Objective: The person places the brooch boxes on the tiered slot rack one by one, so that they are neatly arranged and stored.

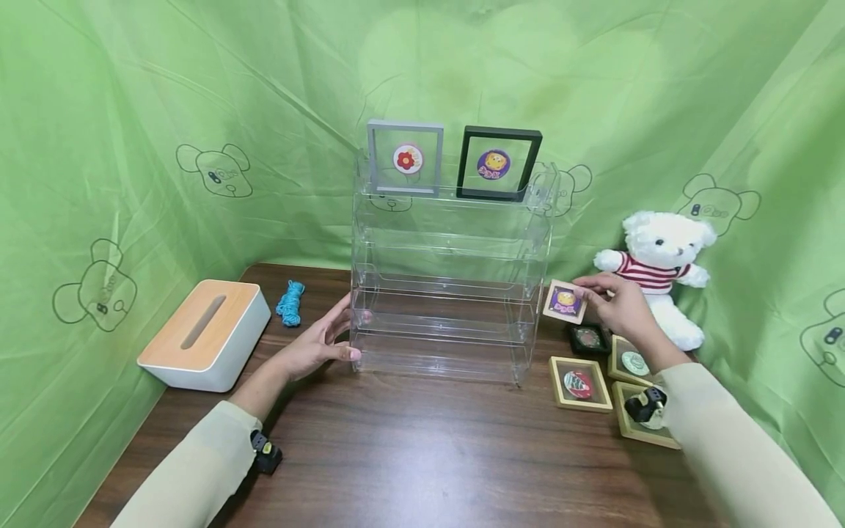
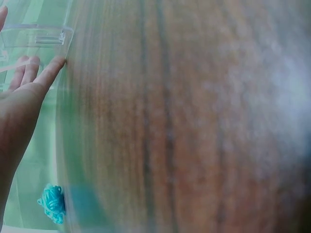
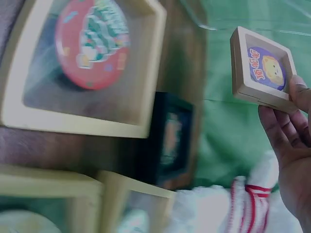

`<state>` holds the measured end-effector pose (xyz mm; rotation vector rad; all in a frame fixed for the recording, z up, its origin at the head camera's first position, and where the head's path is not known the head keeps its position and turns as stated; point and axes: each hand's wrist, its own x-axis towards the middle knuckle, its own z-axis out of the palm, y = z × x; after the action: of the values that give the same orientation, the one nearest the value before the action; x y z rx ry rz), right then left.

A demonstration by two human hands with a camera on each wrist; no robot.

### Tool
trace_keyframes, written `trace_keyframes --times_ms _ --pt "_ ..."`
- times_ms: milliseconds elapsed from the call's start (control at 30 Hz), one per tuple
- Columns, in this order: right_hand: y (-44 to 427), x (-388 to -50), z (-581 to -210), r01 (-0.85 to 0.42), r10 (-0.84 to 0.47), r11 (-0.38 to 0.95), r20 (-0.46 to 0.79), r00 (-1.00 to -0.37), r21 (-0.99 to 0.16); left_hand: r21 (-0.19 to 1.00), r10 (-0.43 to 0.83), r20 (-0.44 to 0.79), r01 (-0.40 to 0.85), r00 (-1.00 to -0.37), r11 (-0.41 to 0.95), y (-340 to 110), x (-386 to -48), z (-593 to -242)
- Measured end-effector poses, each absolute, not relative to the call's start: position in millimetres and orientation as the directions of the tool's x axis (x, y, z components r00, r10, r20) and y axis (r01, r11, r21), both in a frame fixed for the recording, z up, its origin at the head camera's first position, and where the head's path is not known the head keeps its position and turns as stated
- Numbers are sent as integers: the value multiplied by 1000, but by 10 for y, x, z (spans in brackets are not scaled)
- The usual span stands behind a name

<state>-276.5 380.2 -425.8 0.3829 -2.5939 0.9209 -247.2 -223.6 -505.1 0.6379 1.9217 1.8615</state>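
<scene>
My right hand (image 1: 617, 304) pinches a small light-wood display frame (image 1: 565, 301) with a purple round badge inside, lifted beside the right side of a clear acrylic tiered rack (image 1: 442, 359). The right wrist view shows the thumb on the front of this frame and fingers beneath it. My left hand (image 1: 320, 345) rests against the rack's lower left side, its fingers extended. On the top tier stand a grey frame (image 1: 405, 189) with a flower badge and a black frame (image 1: 499, 195) with a purple badge.
At right lie a yellow-edged frame (image 1: 561, 402) with a red badge, a small black frame (image 1: 589, 339) and more yellow-edged frames (image 1: 650, 438). Behind them sits a white teddy bear (image 1: 680, 323). A tissue box (image 1: 240, 315) and blue cord bundle (image 1: 290, 303) occupy the left.
</scene>
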Motion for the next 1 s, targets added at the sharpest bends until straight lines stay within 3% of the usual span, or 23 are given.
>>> trace_keyframes --times_ms 367,533,767,1000 --pt "3798 -2617 -3479 -375 -55 714 486 -872 -592 999 554 18 42 -832 32 -2259 -2470 -5041" --pt "3736 -2590 -3177 -450 16 560 552 -834 -696 999 556 20 44 -831 29 -2261 -2470 -5046" --pt "3461 -2577 -2912 -572 37 182 586 -809 -800 998 559 6 35 -829 42 -2263 -2451 -5041" --pt "2924 -2621 -2685 -591 -51 162 591 -805 -790 999 563 7 24 -826 23 -2226 -2435 -5016"
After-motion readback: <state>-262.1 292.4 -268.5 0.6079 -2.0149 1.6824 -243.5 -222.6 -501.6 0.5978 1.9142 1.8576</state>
